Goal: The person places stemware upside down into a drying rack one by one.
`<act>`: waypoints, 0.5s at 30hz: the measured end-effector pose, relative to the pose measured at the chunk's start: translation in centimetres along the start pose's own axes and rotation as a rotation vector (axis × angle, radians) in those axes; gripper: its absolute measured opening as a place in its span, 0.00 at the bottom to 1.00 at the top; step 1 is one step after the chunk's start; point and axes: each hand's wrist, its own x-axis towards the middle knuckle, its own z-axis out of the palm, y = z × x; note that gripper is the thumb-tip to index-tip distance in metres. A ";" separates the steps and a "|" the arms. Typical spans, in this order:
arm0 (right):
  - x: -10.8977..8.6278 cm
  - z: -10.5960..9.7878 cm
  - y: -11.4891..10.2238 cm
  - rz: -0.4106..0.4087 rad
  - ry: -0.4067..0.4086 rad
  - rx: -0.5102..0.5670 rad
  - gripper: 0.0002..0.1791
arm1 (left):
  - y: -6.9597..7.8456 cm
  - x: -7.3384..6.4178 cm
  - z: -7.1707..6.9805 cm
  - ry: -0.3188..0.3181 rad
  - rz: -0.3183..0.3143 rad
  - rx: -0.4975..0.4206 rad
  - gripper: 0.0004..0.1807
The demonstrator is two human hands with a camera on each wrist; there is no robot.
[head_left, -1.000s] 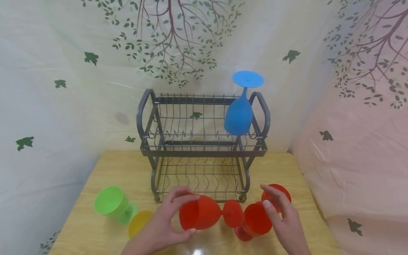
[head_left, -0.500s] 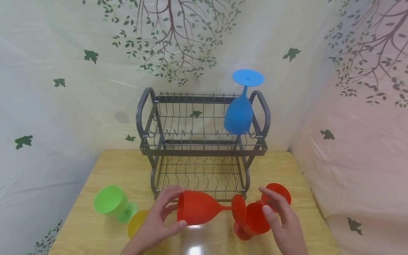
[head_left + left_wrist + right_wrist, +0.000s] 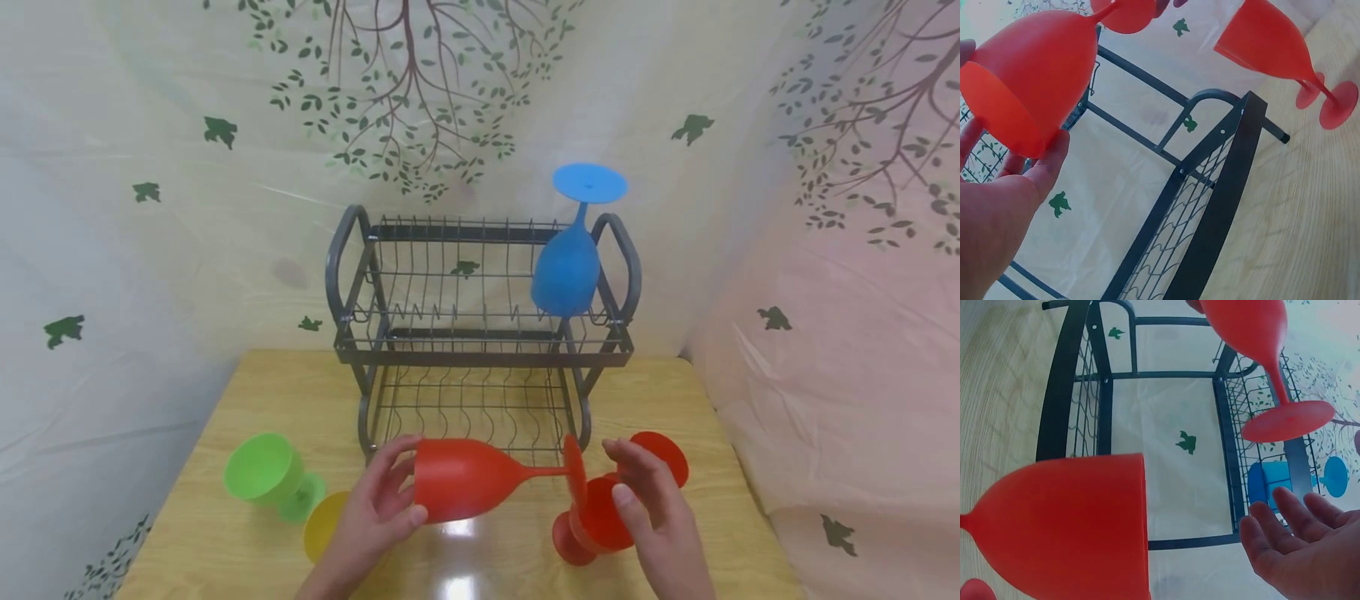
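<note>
My left hand (image 3: 367, 517) grips a red plastic wine goblet (image 3: 468, 479) by its bowl near the rim, thumb below and fingers above and behind. The goblet lies sideways in the air, its foot pointing right. In the left wrist view the held goblet's bowl (image 3: 1041, 69) hides part of the fingers. My right hand (image 3: 663, 517) is close to the goblet's foot, with fingers extended or slightly bent. In the right wrist view that hand (image 3: 1310, 537) stands apart from the foot (image 3: 1288, 420) and holds nothing. Beneath it, another red goblet (image 3: 609, 525) stands on the table.
A dark two-tier dish rack (image 3: 483, 359) stands at the back of the wooden table (image 3: 262, 392). A blue goblet (image 3: 566, 271) sits upside down at its upper right. One more red goblet (image 3: 667, 454) is at right; a green goblet (image 3: 262, 471) and yellow cup (image 3: 322, 529) are at left.
My left hand has raised the red goblet slightly and turned it, so its opening faces left instead of toward me and its foot points right. My right hand has stayed nearly in place.
</note>
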 end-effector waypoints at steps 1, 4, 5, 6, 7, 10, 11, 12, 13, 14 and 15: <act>0.0 0.1 0.0 0.000 0.005 0.023 0.23 | 0.0 0.0 0.1 0.011 0.002 -0.011 0.38; 0.1 0.5 -0.2 0.028 0.013 0.078 0.24 | -0.2 0.1 0.4 0.059 0.011 -0.023 0.37; 0.0 0.7 -0.2 0.045 0.013 0.092 0.24 | -0.3 0.1 0.6 0.073 0.013 -0.025 0.37; 0.0 0.8 -0.2 0.058 0.011 0.103 0.24 | -0.4 0.1 0.7 0.087 0.015 -0.031 0.36; 0.0 1.0 -0.2 0.067 0.009 0.114 0.24 | -0.6 0.1 0.9 0.095 0.024 -0.036 0.36; 0.0 1.6 0.0 0.098 0.000 0.133 0.25 | -1.0 0.0 1.2 0.097 0.061 -0.070 0.34; 0.0 1.8 0.0 0.098 -0.001 0.138 0.25 | -1.2 0.1 1.3 0.090 0.078 -0.084 0.35; 0.0 2.0 0.1 0.102 -0.002 0.143 0.25 | -1.3 0.1 1.3 0.082 0.096 -0.100 0.35; 0.1 2.2 0.1 0.108 -0.001 0.145 0.26 | -1.4 0.2 1.4 0.080 0.105 -0.116 0.35; 0.1 2.3 0.1 0.108 0.002 0.150 0.26 | -1.5 0.3 1.5 0.075 0.113 -0.134 0.35; 0.1 2.5 0.1 0.105 0.006 0.158 0.26 | -1.5 0.3 1.6 0.074 0.115 -0.154 0.35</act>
